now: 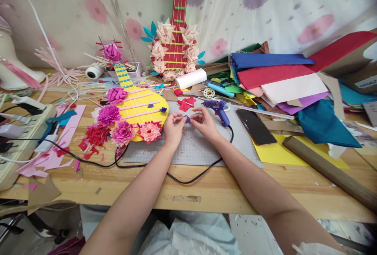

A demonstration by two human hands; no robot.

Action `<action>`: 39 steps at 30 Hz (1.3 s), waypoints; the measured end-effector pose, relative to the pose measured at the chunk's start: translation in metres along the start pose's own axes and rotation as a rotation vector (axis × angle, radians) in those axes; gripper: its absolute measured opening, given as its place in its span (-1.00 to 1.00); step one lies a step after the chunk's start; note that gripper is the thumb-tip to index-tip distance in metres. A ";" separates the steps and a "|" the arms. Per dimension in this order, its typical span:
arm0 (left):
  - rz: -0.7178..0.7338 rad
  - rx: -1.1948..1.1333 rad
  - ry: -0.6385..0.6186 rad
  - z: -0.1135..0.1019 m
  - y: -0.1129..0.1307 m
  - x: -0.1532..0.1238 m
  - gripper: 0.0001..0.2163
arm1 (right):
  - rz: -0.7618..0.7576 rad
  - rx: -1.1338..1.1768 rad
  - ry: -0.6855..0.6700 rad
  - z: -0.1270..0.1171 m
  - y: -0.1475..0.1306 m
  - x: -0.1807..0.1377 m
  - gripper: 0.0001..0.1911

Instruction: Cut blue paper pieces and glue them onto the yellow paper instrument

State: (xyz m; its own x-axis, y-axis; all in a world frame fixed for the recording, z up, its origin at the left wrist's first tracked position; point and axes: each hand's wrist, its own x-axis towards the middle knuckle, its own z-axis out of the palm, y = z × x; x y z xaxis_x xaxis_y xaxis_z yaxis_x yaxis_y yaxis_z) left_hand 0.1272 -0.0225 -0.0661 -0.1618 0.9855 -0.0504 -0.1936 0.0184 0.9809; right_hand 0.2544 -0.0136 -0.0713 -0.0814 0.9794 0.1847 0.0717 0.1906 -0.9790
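Observation:
Between the fingertips of both hands, over the grey cutting mat (153, 155), is a small dark blue paper piece (187, 119). My left hand (173, 127) pinches its left side and my right hand (204, 123) its right side. Left of my hands lies a yellow paper lute (138, 108) with white strings, pink rods and paper flowers along its edge. A small blue paper flower (163, 110) sits on its face. Just behind my right hand rests a blue hot glue gun (217, 110). Red paper petals (186, 103) lie on the mat beyond my fingers.
At the back stands a red paper lute (176, 47). A black phone (255, 126) and a brown paper roll (326, 168) lie right. Coloured paper sheets (282, 74) pile behind them. A power strip (26, 141) sits left; a black cable (188, 182) loops near the front edge.

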 end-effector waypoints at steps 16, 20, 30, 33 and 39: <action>-0.011 -0.036 -0.015 -0.002 -0.002 0.002 -0.76 | -0.014 0.018 -0.087 -0.001 0.000 0.001 -0.70; 0.001 -0.023 -0.016 -0.003 -0.003 0.003 -0.76 | -0.045 -0.033 -0.135 -0.001 -0.002 -0.001 -0.81; 0.016 0.035 -0.076 -0.004 -0.003 0.004 -0.94 | -0.001 -0.070 -0.130 -0.001 -0.005 -0.001 -0.89; -0.017 0.012 -0.071 -0.003 -0.001 0.003 -0.92 | 0.034 -0.052 -0.105 -0.001 -0.005 -0.001 -0.88; -0.010 -0.027 -0.067 -0.003 -0.003 0.004 -0.85 | 0.086 -0.042 -0.097 -0.002 -0.004 -0.001 -0.84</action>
State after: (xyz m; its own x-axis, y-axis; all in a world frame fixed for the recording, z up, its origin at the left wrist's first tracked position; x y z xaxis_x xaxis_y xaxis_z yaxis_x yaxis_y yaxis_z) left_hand 0.1240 -0.0195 -0.0703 -0.0948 0.9944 -0.0462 -0.2211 0.0243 0.9750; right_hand 0.2558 -0.0153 -0.0672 -0.1687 0.9816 0.0889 0.1244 0.1107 -0.9860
